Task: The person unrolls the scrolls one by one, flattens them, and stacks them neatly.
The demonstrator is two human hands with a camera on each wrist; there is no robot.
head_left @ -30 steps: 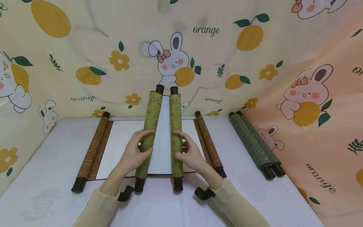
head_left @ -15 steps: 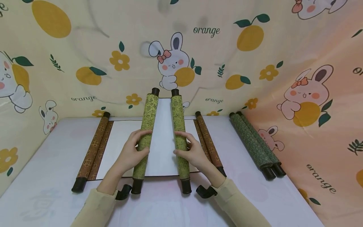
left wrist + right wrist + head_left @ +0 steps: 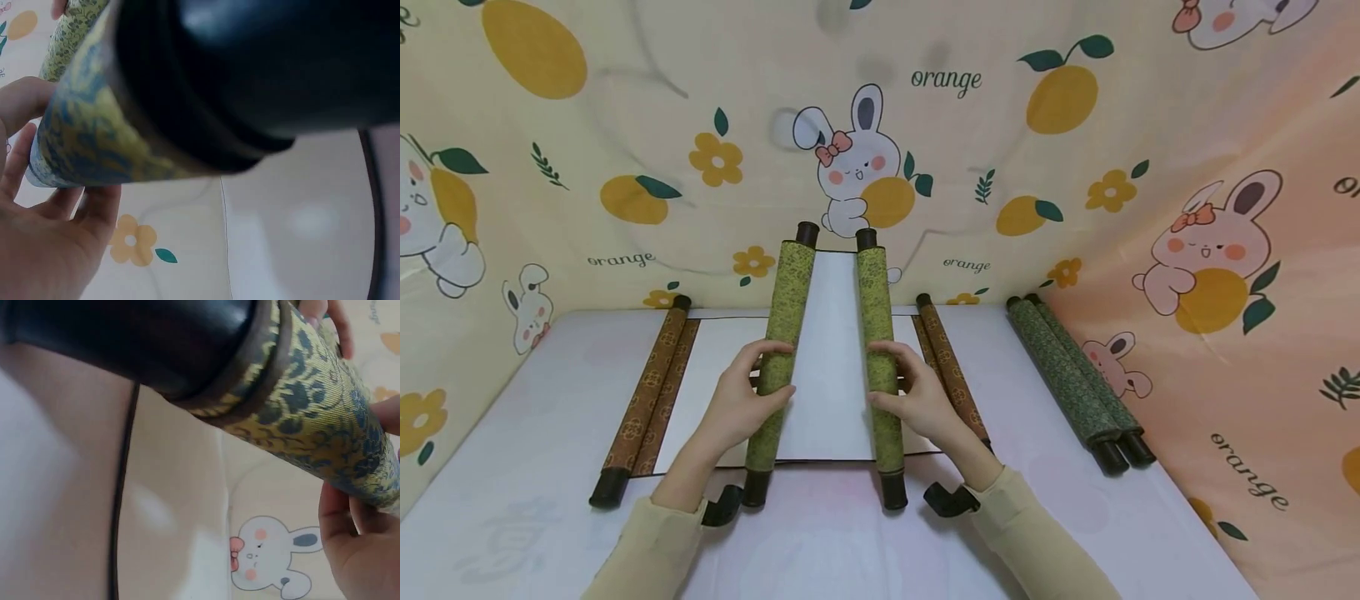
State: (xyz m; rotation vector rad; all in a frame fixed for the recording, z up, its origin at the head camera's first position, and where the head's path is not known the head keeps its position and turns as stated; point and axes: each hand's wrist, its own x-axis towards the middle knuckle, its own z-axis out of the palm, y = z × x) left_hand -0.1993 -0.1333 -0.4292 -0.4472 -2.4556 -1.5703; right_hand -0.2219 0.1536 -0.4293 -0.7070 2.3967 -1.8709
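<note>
A yellow-green patterned scroll point(image 3: 831, 358) is partly unrolled, its white sheet showing between two rolls with black end knobs. My left hand point(image 3: 745, 396) grips the left roll point(image 3: 786, 292), thumb on the near side and fingers curled round it. The right roll point(image 3: 876, 292) is in my right hand point(image 3: 917, 392), held the same way. Both rolls are raised and lean away at the far end. In the left wrist view the left roll point(image 3: 94, 131) and its dark knob fill the upper part. The right wrist view shows the right roll point(image 3: 312, 400) with fingers beneath it.
Behind and below the held scroll lies a brown patterned scroll point(image 3: 647, 400), spread on the white table point(image 3: 535, 433) with its white sheet point(image 3: 715, 342) showing. A rolled dark green scroll point(image 3: 1075, 375) lies at the right. A printed cloth point(image 3: 955, 167) hangs behind.
My hands have moved apart, the left one leftward and the right one rightward. More of the white sheet shows between the yellow-green rolls. The brown and dark green scrolls have stayed put.
</note>
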